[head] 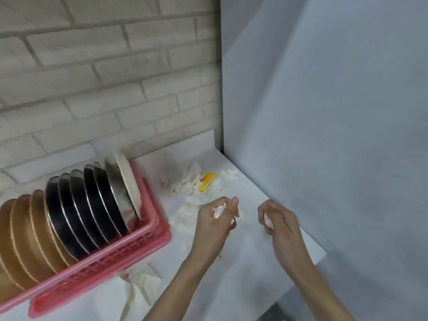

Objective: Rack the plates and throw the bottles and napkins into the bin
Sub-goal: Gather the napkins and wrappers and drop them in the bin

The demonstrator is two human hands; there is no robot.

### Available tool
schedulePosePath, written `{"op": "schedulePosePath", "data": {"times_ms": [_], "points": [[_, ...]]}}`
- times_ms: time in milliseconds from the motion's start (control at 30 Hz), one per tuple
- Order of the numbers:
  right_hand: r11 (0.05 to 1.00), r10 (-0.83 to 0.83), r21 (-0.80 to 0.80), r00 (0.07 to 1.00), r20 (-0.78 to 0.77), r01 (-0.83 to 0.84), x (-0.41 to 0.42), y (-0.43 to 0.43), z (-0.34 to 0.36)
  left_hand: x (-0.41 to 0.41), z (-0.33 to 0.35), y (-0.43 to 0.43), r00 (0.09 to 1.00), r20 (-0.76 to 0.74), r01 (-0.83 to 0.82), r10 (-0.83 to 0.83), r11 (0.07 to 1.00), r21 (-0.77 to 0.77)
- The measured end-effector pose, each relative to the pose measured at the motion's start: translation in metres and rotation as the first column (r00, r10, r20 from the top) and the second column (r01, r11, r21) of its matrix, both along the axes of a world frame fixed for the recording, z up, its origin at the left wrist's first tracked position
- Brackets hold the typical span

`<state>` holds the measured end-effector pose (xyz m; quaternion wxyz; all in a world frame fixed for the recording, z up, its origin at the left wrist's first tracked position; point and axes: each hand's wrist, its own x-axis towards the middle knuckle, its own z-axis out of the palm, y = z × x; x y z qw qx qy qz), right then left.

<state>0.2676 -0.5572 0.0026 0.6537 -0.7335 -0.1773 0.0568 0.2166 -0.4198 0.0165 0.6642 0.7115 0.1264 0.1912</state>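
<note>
Fingers (234, 202) of left hand (214, 224) pinching napkin (218, 210), right hand (279, 220) clutching white wad (268, 220)

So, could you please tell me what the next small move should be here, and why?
Probably reach the left hand forward to gather the loose napkins lying around the yellow item. The plates already stand in the pink rack; the left hand grips only a crumpled napkin, the right hand a small white wad, so both can take more. No bin is in view.
</note>
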Motion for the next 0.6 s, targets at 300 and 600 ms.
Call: {"op": "schedulePosePath", "data": {"times_ms": [300,600], "points": [[0.958,-0.199,-0.209,0.98,0.016,0.198,-0.078,-0.163,-0.031,-0.039,-0.042,-0.136,0.944,-0.15,0.299,-0.293,0.954,0.017],[0.94,-0.223,-0.287,0.967,-0.119,0.182,-0.17,-0.25,-0.105,-0.113,-0.113,-0.216,0.83,-0.35,0.407,-0.434,0.901,-0.151]]}}
